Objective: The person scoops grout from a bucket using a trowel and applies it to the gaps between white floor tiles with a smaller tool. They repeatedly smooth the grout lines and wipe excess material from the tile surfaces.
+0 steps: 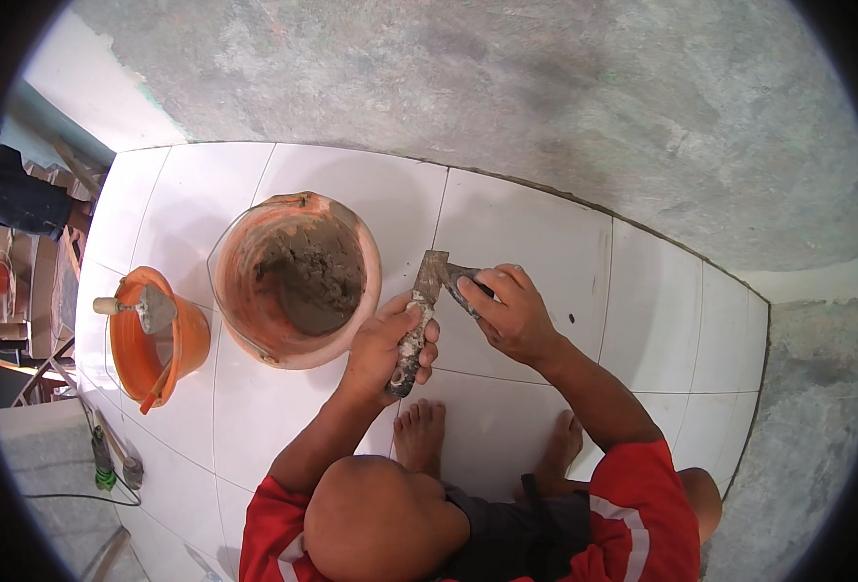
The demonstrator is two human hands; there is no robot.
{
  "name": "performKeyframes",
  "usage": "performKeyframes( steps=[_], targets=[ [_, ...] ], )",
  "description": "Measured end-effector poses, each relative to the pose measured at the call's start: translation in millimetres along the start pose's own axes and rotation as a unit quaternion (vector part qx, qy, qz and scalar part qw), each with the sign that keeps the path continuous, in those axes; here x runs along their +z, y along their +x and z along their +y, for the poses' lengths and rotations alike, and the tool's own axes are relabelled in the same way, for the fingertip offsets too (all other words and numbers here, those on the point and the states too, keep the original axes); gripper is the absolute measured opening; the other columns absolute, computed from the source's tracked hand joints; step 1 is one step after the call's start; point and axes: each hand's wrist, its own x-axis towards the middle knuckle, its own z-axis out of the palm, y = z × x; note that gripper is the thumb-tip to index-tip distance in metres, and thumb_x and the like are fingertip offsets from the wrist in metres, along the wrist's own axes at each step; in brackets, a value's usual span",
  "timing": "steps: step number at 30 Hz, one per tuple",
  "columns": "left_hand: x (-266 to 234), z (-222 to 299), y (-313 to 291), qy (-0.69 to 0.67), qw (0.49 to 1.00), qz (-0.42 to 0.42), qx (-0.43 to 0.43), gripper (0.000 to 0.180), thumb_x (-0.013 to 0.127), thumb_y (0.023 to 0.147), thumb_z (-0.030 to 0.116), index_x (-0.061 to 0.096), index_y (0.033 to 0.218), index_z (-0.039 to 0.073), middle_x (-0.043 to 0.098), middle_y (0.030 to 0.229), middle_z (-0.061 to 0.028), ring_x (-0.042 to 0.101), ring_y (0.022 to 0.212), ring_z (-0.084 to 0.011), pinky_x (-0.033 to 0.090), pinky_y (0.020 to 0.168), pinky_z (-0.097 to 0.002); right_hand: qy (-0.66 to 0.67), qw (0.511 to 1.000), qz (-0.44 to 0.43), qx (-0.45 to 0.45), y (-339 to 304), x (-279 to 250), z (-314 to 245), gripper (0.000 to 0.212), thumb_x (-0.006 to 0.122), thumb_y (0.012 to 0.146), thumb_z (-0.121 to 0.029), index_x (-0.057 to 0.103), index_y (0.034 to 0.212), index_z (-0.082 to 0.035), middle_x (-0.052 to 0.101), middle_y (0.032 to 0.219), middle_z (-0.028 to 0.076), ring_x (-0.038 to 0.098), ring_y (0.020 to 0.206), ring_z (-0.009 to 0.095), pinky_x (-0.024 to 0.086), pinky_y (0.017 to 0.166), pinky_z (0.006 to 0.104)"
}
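Observation:
My left hand (pixel 382 344) is closed around the mortar-caked handle of a putty knife (pixel 432 274), its short blade pointing up and away from me. My right hand (pixel 514 312) grips a dark, flat, narrow piece (pixel 463 288) whose kind I cannot make out; its far end meets the putty knife's blade. Just left of my hands stands a large, pale orange bucket (pixel 372 257) with wet grey mortar (pixel 322 276) inside. Both hands are above the white tiled floor (pixel 526 233), in front of my bare feet.
Further left is a smaller orange bucket (pixel 194 339), with a wooden-handled trowel (pixel 155 308) across its top. A black cable (pixel 80 497) and tools lie at lower left. Grey plastered walls (pixel 507 78) border the floor ahead and right. Another person's arm (pixel 80 215) shows at far left.

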Motion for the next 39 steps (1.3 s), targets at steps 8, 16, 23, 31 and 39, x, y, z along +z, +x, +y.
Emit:
performKeyframes(
  steps=[8,16,23,31,39],
  targets=[
    [5,9,4,0.028,0.999,-0.023,0.017,0.027,0.05,0.101,0.02,0.052,0.125,0.007,0.058,0.083,-0.0049,0.056,0.058,-0.013,0.046,0.043,-0.0271,0.065,0.993,0.025,0.099,-32,-16,17,0.045,0.07,0.071,0.007,0.066,0.115,-0.004,0.061,0.104,0.012,0.06,0.091,0.028,0.052,0.079,0.0371],
    [11,2,7,0.22,0.975,-0.022,-0.021,0.035,0.051,0.101,0.018,0.052,0.133,0.002,0.059,0.081,-0.0058,0.058,0.057,-0.013,0.047,0.042,-0.0267,0.268,0.933,-0.109,0.213,0,-44,23,0.032,0.066,0.08,0.004,0.069,0.111,-0.005,0.065,0.096,0.011,0.062,0.092,0.027,0.052,0.077,0.0363],
    [-7,-5,23,0.252,0.967,0.016,-0.005,0.038,0.049,0.101,0.016,0.051,0.137,0.003,0.057,0.081,-0.0042,0.056,0.057,-0.0111,0.047,0.045,-0.0267,0.46,0.82,-0.186,0.286,-13,-39,28,0.027,0.065,0.084,-0.001,0.068,0.111,-0.003,0.066,0.095,0.007,0.064,0.088,0.017,0.052,0.077,0.0336],
    [-71,-61,50,0.345,0.927,0.137,0.05,0.052,0.05,0.102,0.017,0.038,0.151,0.004,0.055,0.081,-0.0031,0.052,0.057,-0.0092,0.047,0.048,-0.0269,0.667,0.564,0.084,0.481,-48,26,83,0.022,0.061,0.092,-0.004,0.06,0.114,0.001,0.067,0.106,0.01,0.062,0.092,0.018,0.051,0.079,0.0354],
    [-142,-80,66,0.347,0.928,0.111,0.076,0.046,0.045,0.101,0.01,0.04,0.147,0.004,0.054,0.076,-0.0017,0.052,0.057,-0.0089,0.046,0.049,-0.0257,0.51,0.672,0.152,0.515,-12,70,140,0.019,0.067,0.09,-0.012,0.064,0.105,-0.001,0.064,0.092,0.003,0.057,0.08,0.012,0.049,0.075,0.031]
  ],
)
